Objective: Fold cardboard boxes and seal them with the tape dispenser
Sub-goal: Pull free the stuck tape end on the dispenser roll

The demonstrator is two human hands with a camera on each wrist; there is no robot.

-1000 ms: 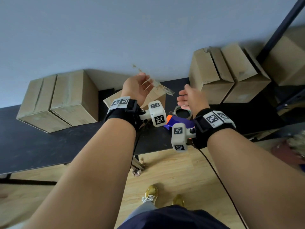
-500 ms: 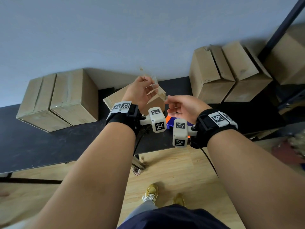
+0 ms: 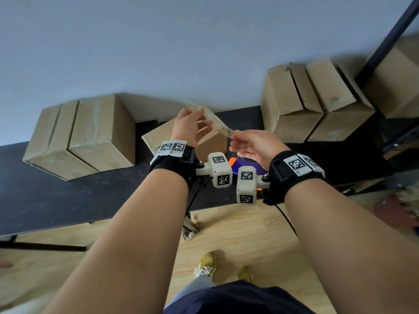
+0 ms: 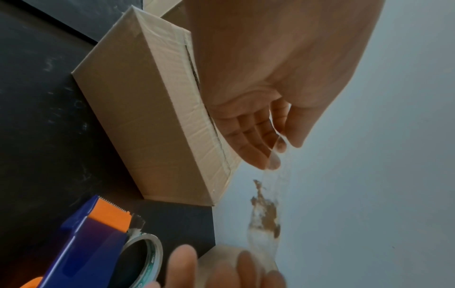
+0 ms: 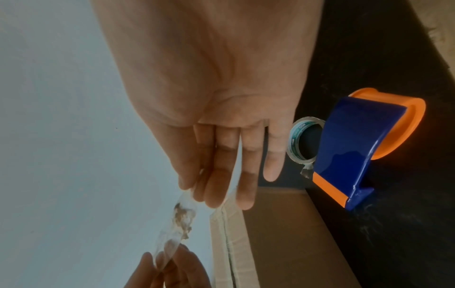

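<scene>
Head view: the left hand (image 3: 190,126) and right hand (image 3: 254,143) each pinch an end of a clear tape strip (image 3: 218,124) above a cardboard box (image 3: 158,137) on the black tabletop (image 3: 68,196).

Wrist views: left fingers (image 4: 256,148) and right fingers (image 5: 216,181) grasp the strip; the blue-orange tape dispenser (image 5: 357,146) lies beside the box.

You wear a black strap on each bare forearm's wrist, each topped with white tags printed with black square codes. A white camera block (image 3: 219,169) juts from either strap, a thin black cable trailing down. Yellow sneakers (image 3: 206,264), grey trousers, dark top.
</scene>
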